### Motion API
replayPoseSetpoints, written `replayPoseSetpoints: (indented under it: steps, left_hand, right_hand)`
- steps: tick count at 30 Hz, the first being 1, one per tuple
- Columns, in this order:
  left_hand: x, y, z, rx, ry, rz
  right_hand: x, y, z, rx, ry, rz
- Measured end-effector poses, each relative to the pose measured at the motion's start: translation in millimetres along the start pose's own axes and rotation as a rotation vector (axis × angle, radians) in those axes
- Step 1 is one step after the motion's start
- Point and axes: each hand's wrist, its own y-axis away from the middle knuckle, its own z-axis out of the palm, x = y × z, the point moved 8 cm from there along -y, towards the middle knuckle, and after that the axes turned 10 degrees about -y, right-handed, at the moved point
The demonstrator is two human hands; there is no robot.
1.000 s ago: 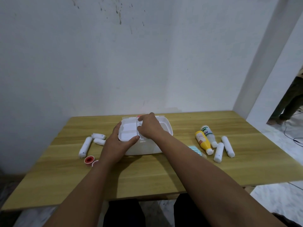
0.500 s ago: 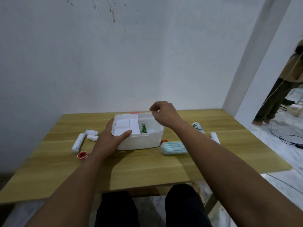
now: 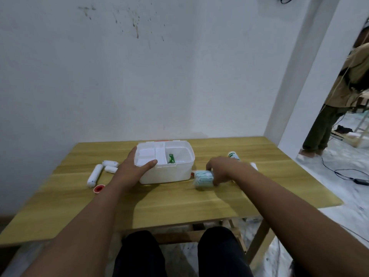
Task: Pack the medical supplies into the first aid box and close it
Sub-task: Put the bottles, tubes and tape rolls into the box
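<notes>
White bandage rolls (image 3: pixel 95 174) and red-cored tape roll (image 3: pixel 99 189) lie far left on wooden surface (image 3: pixel 179 202). My left hand (image 3: pixel 130 169) grips left wall of open white first aid box (image 3: pixel 165 163), thumb over rim; green packet (image 3: pixel 171 158) inside, print unreadable. My right hand (image 3: pixel 222 170) closed around pale blue mask pack (image 3: pixel 203 177), just right of box.
</notes>
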Motion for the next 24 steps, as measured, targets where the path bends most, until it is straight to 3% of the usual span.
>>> replayPoseSetpoints:
  steps: [7, 15, 20, 24]
  left_hand:
    - [3, 3, 1, -0.007, 0.007, 0.024]
    - [-2, 0, 1, 0.014, -0.002, 0.005]
    - [-6, -3, 1, 0.01, -0.011, 0.014]
    - [-1, 0, 0, 0.03, -0.017, 0.025]
  right_hand:
    - [-29, 10, -121, 0.235, -0.104, -0.115]
    - [-108, -38, -81, 0.126, 0.142, -0.21]
    - [-118, -58, -57, 0.093, -0.044, -0.244]
    - [-110, -64, -46, 0.047, -0.404, -0.199]
